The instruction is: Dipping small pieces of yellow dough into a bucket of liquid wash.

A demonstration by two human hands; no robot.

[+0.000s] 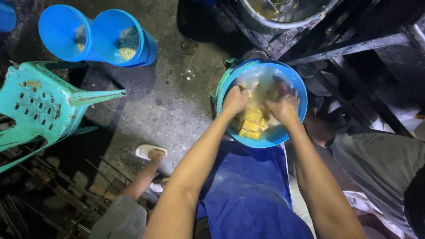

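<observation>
The pale yellow cubes of soft food [251,126] lie heaped in cloudy water inside the round blue plastic basin [301,95], which sits low in front of the person's knees, on the edge of the blue cloth apron [248,186]. The left hand [235,100] is sunk among the cubes with fingers curled down; the right hand [283,106] presses in just beside it. Whether either hand actually closes on a cube I cannot tell, since the fingertips are under the water. The cubes look wet, slippery and easily crushed (best cupped from beneath, not pinched). Beyond the hands stands a large grey metal pot [283,15] on a dark frame. Far off to the left-hand side are two blue plastic buckets [95,37] holding grain and a tipped turquoise plastic chair [44,104]. Right of the grip, another person's grey-clothed leg [376,152] crowds in.
</observation>
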